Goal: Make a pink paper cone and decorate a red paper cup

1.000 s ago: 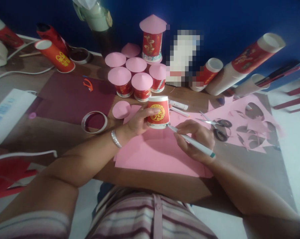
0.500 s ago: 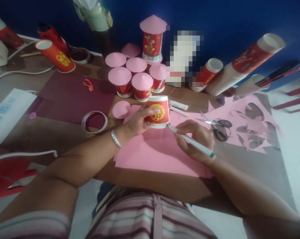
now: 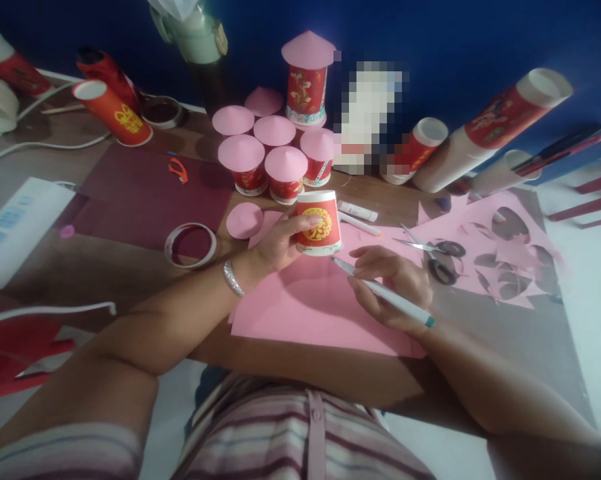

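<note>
My left hand [image 3: 275,243] grips an upturned red paper cup [image 3: 319,224] with a gold emblem, holding it mouth-down at the top edge of a pink paper sheet [image 3: 315,307]. My right hand [image 3: 393,283] pinches a white pen [image 3: 385,293] with a teal end. The pen's tip sits on the pink sheet just below and right of the cup's rim, slightly apart from it.
Several red cups topped with pink cones [image 3: 275,157] cluster behind. Scissors [image 3: 433,257] lie on cut pink scraps [image 3: 500,250] to the right. A tape ring [image 3: 189,245], a pink disc [image 3: 244,220], a glue stick [image 3: 358,211], a dark red sheet [image 3: 145,193] and lying cup stacks [image 3: 490,127] surround.
The cup has lifted slightly up the sheet in my left hand. My right hand has drawn the pen tip down and away from the cup's rim.
</note>
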Motion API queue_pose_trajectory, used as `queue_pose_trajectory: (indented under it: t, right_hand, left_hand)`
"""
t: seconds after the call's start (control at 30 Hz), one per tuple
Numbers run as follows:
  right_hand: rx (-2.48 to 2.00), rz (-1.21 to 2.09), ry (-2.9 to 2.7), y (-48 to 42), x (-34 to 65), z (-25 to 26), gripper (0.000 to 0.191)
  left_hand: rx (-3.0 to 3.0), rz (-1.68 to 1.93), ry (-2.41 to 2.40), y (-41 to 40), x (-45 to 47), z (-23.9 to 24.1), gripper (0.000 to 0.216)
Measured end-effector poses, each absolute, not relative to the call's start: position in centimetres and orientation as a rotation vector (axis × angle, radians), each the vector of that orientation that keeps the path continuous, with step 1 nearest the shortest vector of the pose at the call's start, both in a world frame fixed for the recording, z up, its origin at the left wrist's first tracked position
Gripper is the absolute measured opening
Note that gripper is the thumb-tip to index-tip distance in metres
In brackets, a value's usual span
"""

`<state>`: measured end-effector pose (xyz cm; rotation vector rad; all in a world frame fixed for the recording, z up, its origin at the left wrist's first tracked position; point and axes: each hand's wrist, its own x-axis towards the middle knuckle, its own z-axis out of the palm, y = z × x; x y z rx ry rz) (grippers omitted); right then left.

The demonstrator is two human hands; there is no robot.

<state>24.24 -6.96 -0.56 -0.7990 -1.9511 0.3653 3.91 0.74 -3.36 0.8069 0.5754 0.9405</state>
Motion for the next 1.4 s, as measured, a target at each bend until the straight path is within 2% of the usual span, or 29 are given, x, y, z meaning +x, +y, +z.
queue_pose_trajectory:
  t: [0.33, 0.97, 1.4]
  right_hand:
    - [-0.841, 0.318, -1.966, -7.1, 24.0, -0.7, 0.021]
    - [-0.787, 0.292, -1.956, -6.9, 23.8, -0.7, 0.022]
    - [-0.773, 0.325, -1.944, -6.5, 23.9, -0.8, 0.019]
  left_hand:
    - [0.874, 0.958, 0.5, 0.5, 4.2, -3.6, 0.032]
    - [0.928, 0.959, 0.596, 0.3, 4.5, -2.7, 0.046]
    - [0.92, 0.968, 0.571, 0.3, 4.5, -2.8, 0.04]
